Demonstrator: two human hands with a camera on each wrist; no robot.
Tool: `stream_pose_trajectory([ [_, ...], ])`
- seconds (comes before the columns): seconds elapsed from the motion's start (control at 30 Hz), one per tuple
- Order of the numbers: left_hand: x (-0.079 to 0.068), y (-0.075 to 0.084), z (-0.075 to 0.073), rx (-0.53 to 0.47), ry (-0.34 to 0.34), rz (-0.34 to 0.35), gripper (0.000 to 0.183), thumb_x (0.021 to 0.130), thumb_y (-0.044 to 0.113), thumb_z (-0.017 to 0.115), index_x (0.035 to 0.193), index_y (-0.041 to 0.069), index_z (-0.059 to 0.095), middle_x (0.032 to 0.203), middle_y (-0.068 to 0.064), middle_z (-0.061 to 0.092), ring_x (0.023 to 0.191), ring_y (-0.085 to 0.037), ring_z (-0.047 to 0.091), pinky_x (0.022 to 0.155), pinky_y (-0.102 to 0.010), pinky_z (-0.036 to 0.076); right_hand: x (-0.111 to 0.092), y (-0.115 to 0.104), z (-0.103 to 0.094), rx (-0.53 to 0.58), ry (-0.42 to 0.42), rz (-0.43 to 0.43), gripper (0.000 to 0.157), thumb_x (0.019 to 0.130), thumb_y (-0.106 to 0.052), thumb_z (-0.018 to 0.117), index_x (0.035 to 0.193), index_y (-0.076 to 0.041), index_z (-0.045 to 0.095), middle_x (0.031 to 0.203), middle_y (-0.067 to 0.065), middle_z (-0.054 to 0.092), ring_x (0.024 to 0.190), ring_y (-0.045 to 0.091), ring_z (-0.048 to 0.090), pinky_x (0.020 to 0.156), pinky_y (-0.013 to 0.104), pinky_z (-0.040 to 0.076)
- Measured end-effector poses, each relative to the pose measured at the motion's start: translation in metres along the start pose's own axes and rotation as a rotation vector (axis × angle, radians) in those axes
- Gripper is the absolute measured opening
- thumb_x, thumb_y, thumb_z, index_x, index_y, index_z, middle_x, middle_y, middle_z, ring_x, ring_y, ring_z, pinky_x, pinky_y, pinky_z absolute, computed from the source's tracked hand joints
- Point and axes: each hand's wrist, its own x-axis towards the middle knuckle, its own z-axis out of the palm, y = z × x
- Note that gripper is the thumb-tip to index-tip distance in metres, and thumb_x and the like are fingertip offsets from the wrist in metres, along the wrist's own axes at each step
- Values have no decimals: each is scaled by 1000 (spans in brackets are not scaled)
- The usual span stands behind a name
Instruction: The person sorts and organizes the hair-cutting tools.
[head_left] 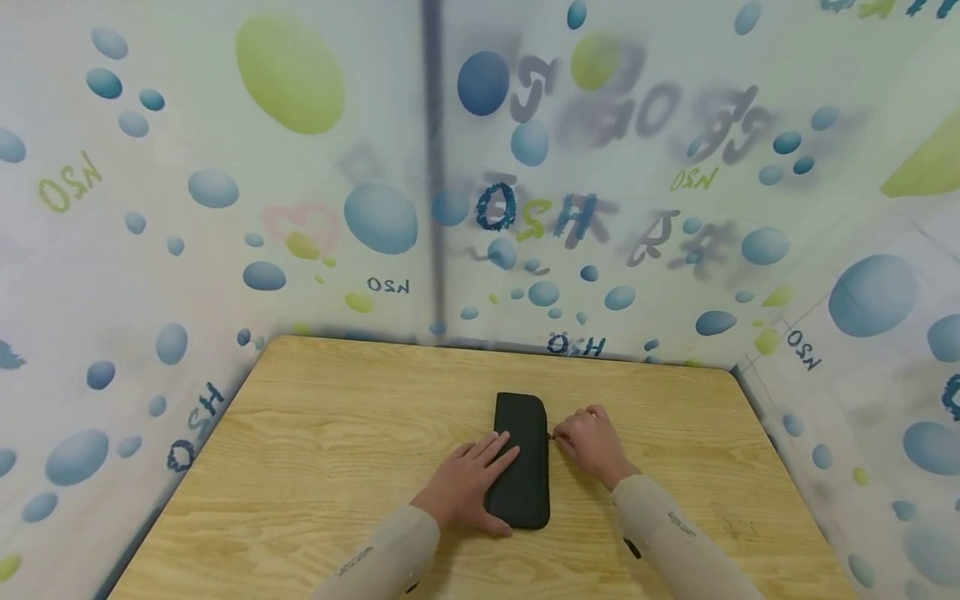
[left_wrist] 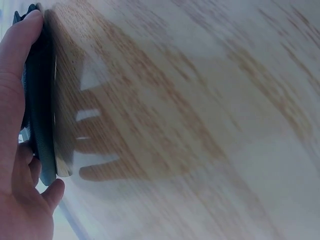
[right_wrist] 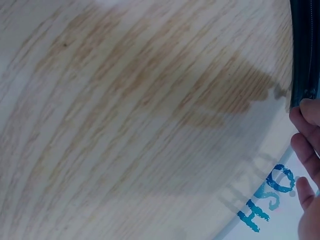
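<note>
A long black zippered case (head_left: 527, 479) lies flat on the wooden table, its long side running away from me. My left hand (head_left: 467, 482) rests on its left part with spread fingers, the thumb by the near end. In the left wrist view the thumb and fingers lie along the case (left_wrist: 42, 107). At the case's right edge my right hand (head_left: 592, 442) pinches the small zipper pull (head_left: 551, 436) between thumb and forefinger. The right wrist view shows the zipper (right_wrist: 312, 42) running along the side down to those fingertips, its teeth looking closed there.
The light wooden table (head_left: 322, 433) spreads out on both sides of the case. Behind it and at both sides stand pale walls (head_left: 450, 283) printed with blue and green drops and lettering. Both forearms, in light sleeves (head_left: 667, 533), reach in over the near edge.
</note>
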Motion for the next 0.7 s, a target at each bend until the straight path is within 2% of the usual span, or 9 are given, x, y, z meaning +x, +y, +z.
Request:
stream_pose_trajectory([
  [0.7,1,-1,1,13,-15,0,111,71,83,58,157,25,18,165,-1,15,152,-17,19,117,-41,32,-7,-1,-2,13,21,-47,4,84,-21,76,87,-22,79,82,-7,74,80,14,65,95,44,41],
])
